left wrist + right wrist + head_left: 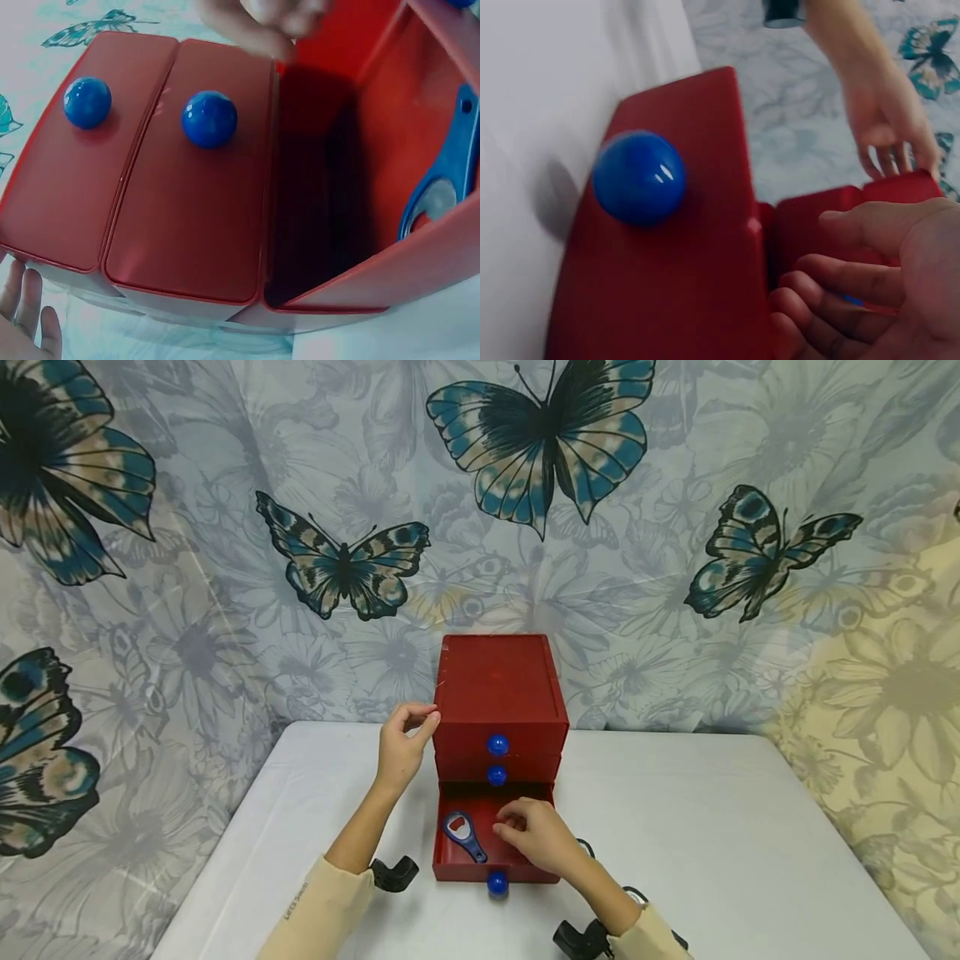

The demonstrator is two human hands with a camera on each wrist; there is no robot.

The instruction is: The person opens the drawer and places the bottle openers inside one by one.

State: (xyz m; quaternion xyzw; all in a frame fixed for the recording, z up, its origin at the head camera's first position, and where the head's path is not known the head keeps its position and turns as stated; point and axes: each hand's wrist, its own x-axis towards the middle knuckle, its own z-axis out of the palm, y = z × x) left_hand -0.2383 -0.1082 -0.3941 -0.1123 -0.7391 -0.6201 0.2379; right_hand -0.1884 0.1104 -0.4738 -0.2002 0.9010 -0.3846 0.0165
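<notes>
A red drawer cabinet (498, 681) with blue round knobs stands on the white table; its bottom drawer (459, 872) is pulled out. Inside that drawer, toward the left, lies a blue bottle opener (465, 836) with a metal head, also partly visible in the left wrist view. My left hand (401, 747) is at the cabinet's upper left side, fingertips touching or very near its edge. Over the right part of the drawer hovers my right hand (542, 833), its fingers loosely bent with nothing seen between them. The right wrist view shows that hand (870, 281) beside the drawer front.
Two upper drawers with blue knobs (497, 745) are closed. The white table (675, 827) extends on both sides of the cabinet. Behind it hangs a floral cloth (360, 668) with butterflies. Black wrist devices (395, 874) are on both forearms.
</notes>
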